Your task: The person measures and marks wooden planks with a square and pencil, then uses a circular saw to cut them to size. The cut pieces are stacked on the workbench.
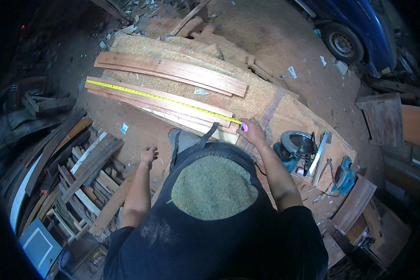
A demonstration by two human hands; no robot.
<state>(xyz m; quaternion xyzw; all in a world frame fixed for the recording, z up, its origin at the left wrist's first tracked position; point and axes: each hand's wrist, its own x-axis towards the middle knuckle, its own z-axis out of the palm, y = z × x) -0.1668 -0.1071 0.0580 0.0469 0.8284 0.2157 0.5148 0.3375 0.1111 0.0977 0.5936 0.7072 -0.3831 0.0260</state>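
At the bottom of the frame, a dark shirt is worn by the person, with sawdust gathered on its front. Left of centre, the left grip is held away from the planks, fingers loosely curled and nothing grasped. Just right of centre, the pink case of a tape measure is grasped by the right grip. Its yellow blade is drawn out toward the upper left, its long axis sloping gently down to the right and laid along the length of a pair of planks. At right, a teal circular saw is rested on the sawdust-covered desk; at lower left, scrap timber is heaped. Beyond the measured pair, another pair of boards is laid in nearly the same direction. Farthest off, at upper right, a blue car is parked.
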